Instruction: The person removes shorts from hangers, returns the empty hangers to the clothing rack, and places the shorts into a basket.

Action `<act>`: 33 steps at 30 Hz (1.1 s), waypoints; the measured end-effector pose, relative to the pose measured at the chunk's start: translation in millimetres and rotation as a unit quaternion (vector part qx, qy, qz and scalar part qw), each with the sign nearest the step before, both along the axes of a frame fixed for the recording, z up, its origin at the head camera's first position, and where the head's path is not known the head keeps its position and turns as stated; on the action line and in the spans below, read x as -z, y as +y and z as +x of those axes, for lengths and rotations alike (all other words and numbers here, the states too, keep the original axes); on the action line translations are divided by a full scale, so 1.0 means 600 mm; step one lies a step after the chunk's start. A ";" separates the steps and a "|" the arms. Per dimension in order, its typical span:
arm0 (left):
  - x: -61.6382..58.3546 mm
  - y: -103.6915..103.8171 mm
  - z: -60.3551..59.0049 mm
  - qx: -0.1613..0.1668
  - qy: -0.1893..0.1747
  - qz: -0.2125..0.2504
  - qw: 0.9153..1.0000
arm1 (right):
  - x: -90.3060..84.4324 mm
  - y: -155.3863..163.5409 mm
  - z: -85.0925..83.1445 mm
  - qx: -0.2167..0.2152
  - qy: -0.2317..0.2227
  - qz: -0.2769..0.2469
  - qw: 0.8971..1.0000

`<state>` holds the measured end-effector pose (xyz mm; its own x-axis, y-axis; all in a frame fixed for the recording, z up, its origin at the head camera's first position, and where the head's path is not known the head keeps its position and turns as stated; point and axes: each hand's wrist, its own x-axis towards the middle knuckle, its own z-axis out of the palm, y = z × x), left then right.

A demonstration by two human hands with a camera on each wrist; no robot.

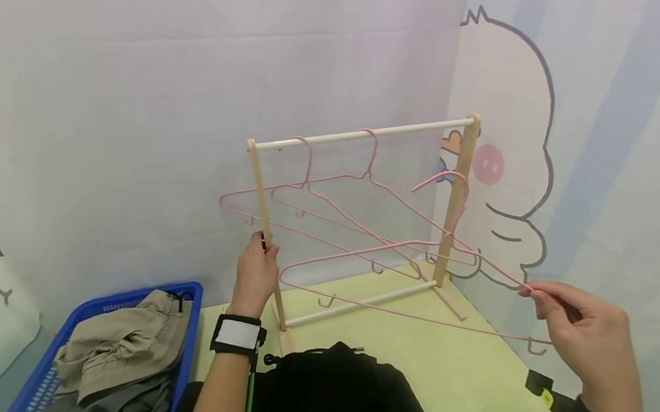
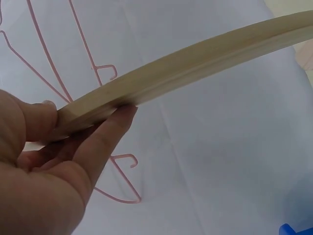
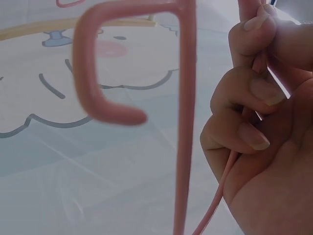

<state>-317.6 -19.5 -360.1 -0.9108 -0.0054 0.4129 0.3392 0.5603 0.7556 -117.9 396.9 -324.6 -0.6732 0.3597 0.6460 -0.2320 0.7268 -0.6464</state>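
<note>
A small wooden rack (image 1: 260,192) with a white top rail (image 1: 417,127) stands on the yellow-green table (image 1: 453,364). Two pink wire hangers (image 1: 307,162) hang from the rail. My left hand (image 1: 265,253) grips the rack's left post, and the left wrist view shows the fingers (image 2: 98,142) curled round the post (image 2: 195,63). My right hand (image 1: 537,296) pinches one end of a third pink hanger (image 1: 357,252), held off the rail in front of the rack. In the right wrist view that hand (image 3: 249,98) is closed on the hanger's wire (image 3: 185,122).
A black garment (image 1: 327,387) lies on the table in front of me. A blue basket (image 1: 191,294) with beige and grey clothes stands at the left. Walls close in behind and to the right of the rack.
</note>
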 end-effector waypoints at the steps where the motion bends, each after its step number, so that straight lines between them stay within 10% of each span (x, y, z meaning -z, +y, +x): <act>1: 0.000 0.000 -0.001 -0.003 -0.002 0.000 1.000 | 0.000 0.000 0.001 0.000 0.000 0.006 1.000; 17: -0.003 0.000 -0.005 -0.007 -0.020 0.004 1.000 | -0.013 -0.004 0.006 0.031 0.044 0.026 0.998; 25: -0.002 -0.003 -0.006 -0.006 -0.020 0.014 1.000 | -0.063 0.018 0.008 0.133 0.103 0.074 0.983; 33: 0.000 -0.002 -0.007 -0.006 -0.019 0.013 1.000 | -0.110 0.048 0.025 0.216 0.092 -0.004 0.972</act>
<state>-321.8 -20.7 -360.1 -0.9259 -0.0270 0.3769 0.3027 0.5439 0.7827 -103.1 425.6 -258.5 -0.3313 0.5891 0.7370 -0.0185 0.7770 -0.6293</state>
